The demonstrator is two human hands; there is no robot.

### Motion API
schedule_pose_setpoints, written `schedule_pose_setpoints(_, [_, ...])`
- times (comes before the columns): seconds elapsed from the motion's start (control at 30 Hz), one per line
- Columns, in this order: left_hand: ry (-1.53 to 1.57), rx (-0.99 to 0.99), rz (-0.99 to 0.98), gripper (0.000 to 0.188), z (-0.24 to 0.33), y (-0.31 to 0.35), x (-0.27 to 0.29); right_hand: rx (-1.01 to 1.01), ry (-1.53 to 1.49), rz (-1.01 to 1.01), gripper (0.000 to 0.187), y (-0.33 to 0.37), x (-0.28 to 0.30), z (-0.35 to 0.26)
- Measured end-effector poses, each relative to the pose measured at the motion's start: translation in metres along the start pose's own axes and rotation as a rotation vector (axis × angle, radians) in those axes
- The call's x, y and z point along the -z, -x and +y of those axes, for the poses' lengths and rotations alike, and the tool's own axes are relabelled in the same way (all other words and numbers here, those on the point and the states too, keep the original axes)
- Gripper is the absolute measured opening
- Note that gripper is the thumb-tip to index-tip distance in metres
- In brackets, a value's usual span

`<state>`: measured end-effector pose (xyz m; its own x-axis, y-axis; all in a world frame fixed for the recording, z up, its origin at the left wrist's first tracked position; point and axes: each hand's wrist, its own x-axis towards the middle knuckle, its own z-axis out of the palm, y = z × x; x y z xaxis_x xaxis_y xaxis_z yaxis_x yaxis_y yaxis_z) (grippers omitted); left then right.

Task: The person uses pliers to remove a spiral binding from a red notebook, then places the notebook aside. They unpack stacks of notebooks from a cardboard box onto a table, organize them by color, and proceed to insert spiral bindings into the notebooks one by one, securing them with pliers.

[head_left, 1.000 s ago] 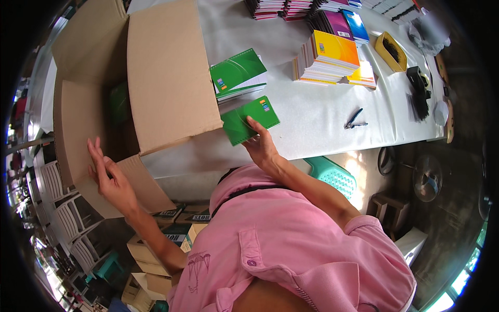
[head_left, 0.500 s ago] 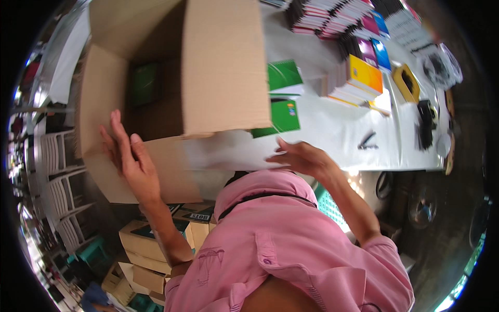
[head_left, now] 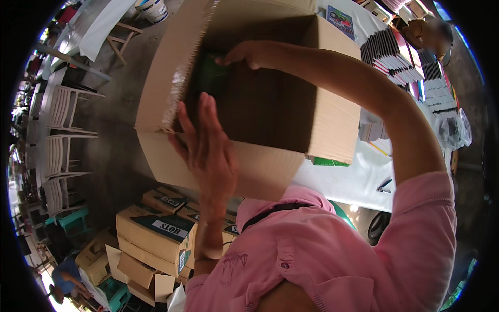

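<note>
A large open cardboard box (head_left: 332,119) is tilted in front of me, its flaps spread. Deep inside, at its left, lies a green notebook (head_left: 212,75), partly in shadow. My right hand (head_left: 244,55) reaches across into the box, with its fingertips at the notebook's upper edge and its thumb held apart from them. At the box's near left corner, my left hand (head_left: 210,151) rests with fingers stretched and apart against the near flap (head_left: 260,164). Another green notebook (head_left: 331,162) shows beneath the right side of the box.
Stacked spiral notebooks (head_left: 387,54) stand at the far right of the white table (head_left: 364,179). Dark-handled pliers (head_left: 384,185) lie near its front edge. Closed cartons (head_left: 153,231) sit below left, with white chairs (head_left: 65,109) beyond. Another person (head_left: 429,36) is at the far right.
My right hand has gone from the table's front edge into the box. The box appears further right and more tilted. My left hand still rests at its near left corner.
</note>
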<state>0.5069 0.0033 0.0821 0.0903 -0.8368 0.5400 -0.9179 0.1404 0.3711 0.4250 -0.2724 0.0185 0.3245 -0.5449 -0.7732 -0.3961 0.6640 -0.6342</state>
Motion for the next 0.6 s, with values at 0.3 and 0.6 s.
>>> schedule_pose_setpoints(0.3, [0.091,0.008,-0.074,0.066,-0.010,0.004,0.001,0.123,-0.252,0.092,0.049,-0.087,-0.052,0.032])
schedule_pose_setpoints(0.6, [0.200,0.017,-0.088,0.071,-0.011,-0.001,-0.001,0.162,-0.322,0.128,0.052,-0.102,-0.058,0.040])
